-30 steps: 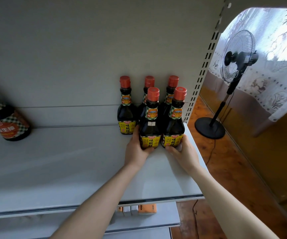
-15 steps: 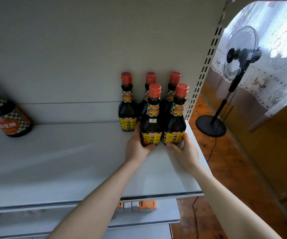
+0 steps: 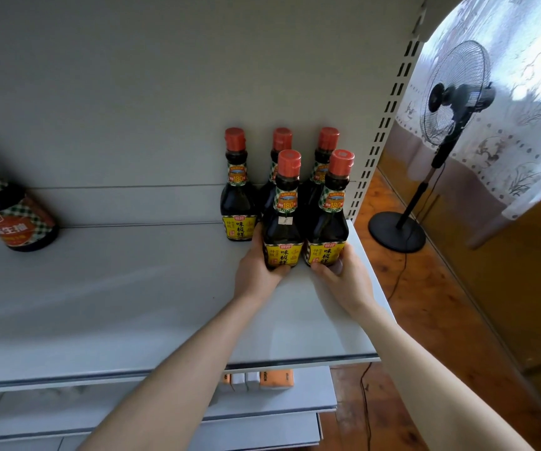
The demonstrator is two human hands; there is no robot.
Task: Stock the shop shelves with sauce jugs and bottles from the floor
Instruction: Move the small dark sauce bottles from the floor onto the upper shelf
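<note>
Several dark sauce bottles with red caps and yellow labels stand at the right end of the grey shelf. Three stand in a back row against the panel, the leftmost back bottle in plain sight. My left hand grips the base of the front left bottle. My right hand grips the base of the front right bottle. Both front bottles stand upright on the shelf, side by side and touching.
A larger dark jug with a checked label stands at the shelf's far left. Lower shelves hold small orange and white boxes. A standing fan is on the wooden floor to the right, with its cord trailing.
Both hands stay on the two front bottles, which have slid slightly back toward the rear row. The view has shifted a little.
</note>
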